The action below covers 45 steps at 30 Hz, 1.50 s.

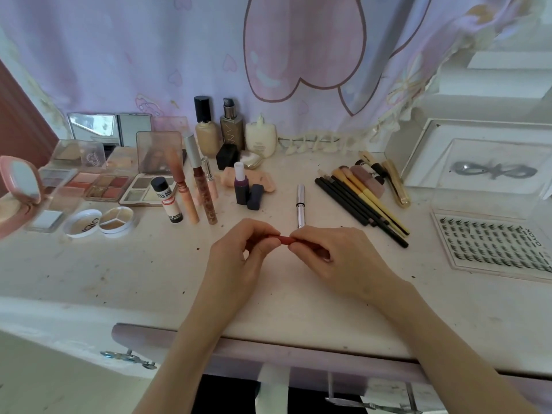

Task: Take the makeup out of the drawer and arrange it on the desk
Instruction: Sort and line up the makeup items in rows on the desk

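Far left on the tabletop [89,279], a pink compact [18,192] stands open, mirror up. Beside it lie the eyeshadow palettes [98,183], lids raised, with two small round pots [101,222] in front of them. Next along, a white bottle with a black cap [165,201] and two long lip-gloss tubes [194,186] lie tilted side by side. Behind them, against the curtain [268,55], three foundation bottles [230,130] stand upright. A dark purple lipstick [240,186] stands open, its cap just beside it.

Centre now: the left hand [239,252] is curled, fingertips pinching one end of a slim red-brown pencil [285,239], and the right hand [331,252] pinches the other end. The pencil is held level just above the tabletop, between both hands, near the front edge. Just behind it lies a silver tube [300,204].

Further right, a fan of black and yellow brushes [361,201] lies near a gold tube [395,183]. At the far right sit a clear box [478,162] and a tray of false lashes [493,243]. Below the edge, the drawer [298,354] stands slightly open.
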Available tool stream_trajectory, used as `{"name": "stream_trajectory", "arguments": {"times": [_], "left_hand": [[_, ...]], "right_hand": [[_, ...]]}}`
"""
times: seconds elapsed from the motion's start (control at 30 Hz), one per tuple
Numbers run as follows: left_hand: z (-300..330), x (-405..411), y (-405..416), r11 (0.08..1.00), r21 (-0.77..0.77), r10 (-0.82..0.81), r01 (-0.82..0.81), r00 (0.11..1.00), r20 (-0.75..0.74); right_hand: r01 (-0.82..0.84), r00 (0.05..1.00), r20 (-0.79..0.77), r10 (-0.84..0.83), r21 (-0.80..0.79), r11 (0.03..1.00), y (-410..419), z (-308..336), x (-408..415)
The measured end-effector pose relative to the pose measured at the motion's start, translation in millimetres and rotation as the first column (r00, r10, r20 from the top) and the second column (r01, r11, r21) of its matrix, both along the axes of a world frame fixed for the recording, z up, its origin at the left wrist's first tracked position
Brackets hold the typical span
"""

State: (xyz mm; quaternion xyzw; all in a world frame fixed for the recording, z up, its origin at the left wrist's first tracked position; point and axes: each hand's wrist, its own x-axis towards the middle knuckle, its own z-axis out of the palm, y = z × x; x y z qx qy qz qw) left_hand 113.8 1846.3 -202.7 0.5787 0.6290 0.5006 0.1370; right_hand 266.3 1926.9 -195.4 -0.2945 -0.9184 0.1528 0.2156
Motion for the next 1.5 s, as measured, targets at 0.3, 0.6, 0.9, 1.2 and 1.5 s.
{"name": "stream_trajectory", "arguments": {"times": [0.3,0.6,0.9,1.2,1.5], "left_hand": [[-3,3,1,0.998,0.064,-0.006,0.019,0.979,-0.203],[-3,2,1,0.997,0.074,0.023,-0.008,0.977,-0.212],[2,11,12,0.993,-0.047,-0.115,0.105,0.937,-0.330],[20,25,27,0.967,-0.062,-0.248,0.247,0.859,-0.447],[22,31,32,0.971,-0.062,-0.237,0.229,0.934,-0.266]], "right_hand": [[0.000,0.999,-0.045,-0.001,-0.009,1.000,-2,-2,1],[0.014,0.997,-0.072,-0.012,0.025,1.000,-5,-4,-3],[0.078,0.992,-0.106,-0.075,0.025,0.997,-6,-2,10],[0.143,0.986,-0.089,-0.140,0.021,0.990,-3,12,40],[0.165,0.980,-0.078,-0.185,-0.210,0.964,-5,10,61]]}}
